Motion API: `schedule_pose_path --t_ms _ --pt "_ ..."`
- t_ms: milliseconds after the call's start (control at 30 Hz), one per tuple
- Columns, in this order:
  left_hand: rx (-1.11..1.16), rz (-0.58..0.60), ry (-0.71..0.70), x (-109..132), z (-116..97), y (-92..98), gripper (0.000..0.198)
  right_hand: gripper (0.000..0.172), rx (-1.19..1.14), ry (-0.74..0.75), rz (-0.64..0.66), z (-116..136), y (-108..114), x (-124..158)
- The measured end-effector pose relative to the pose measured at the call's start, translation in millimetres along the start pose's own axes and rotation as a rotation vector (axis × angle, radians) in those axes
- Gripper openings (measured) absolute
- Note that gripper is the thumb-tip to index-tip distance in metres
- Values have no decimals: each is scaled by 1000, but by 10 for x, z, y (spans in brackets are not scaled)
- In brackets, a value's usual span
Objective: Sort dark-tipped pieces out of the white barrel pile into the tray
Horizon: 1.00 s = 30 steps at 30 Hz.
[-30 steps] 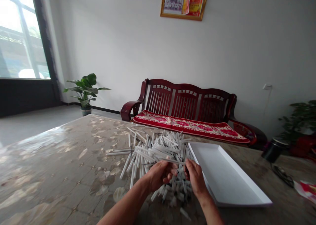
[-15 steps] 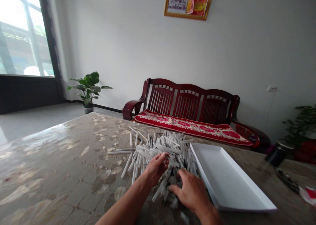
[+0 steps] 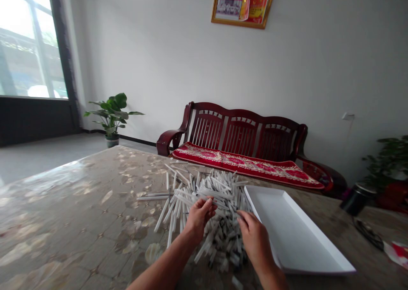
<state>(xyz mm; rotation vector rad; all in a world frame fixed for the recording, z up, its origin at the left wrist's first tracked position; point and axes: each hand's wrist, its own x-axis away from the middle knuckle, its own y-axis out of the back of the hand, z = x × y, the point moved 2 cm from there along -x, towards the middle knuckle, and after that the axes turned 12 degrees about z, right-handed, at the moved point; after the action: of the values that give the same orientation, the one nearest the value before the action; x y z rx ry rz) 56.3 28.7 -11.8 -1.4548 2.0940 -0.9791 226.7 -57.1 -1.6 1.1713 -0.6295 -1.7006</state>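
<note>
Left hand (image 3: 199,219), right hand (image 3: 255,235) curled at white sticks (image 3: 219,196), grip unclear; sticks may be spilled into tray (image 3: 295,232) if bumped.

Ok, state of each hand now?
Left hand: curled into the pile of thin white plastic sticks; cannot tell if holding.
Right hand: half open, nothing visibly held.

White sticks (image 3: 219,209) heaped beside a white tray (image 3: 296,235) — the table (image 3: 63,209) marbled tan, the bench cushion (image 3: 248,162) red with floral bands.
</note>
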Motion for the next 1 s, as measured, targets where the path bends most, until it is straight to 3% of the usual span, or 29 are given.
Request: schedule_pose_path --t_ms 233,633,767,900,1000 --pt "-54 63 -10 54 41 -49 38 28 -116 118 -111 65 -41 -11" --pt "-148 137 -72 90 32 -104 45 32 -233 97 -119 144 -2 -5" --pt "-181 179 -125 108 29 -128 44 32 -431 -51 -3 149 24 -22" --pt "-140 192 -141 121 56 -158 40 43 -728 -251 95 189 34 -46" --pt "-3 137 -87 125 77 -169 30 48 -1001 -192 55 319 59 -65"
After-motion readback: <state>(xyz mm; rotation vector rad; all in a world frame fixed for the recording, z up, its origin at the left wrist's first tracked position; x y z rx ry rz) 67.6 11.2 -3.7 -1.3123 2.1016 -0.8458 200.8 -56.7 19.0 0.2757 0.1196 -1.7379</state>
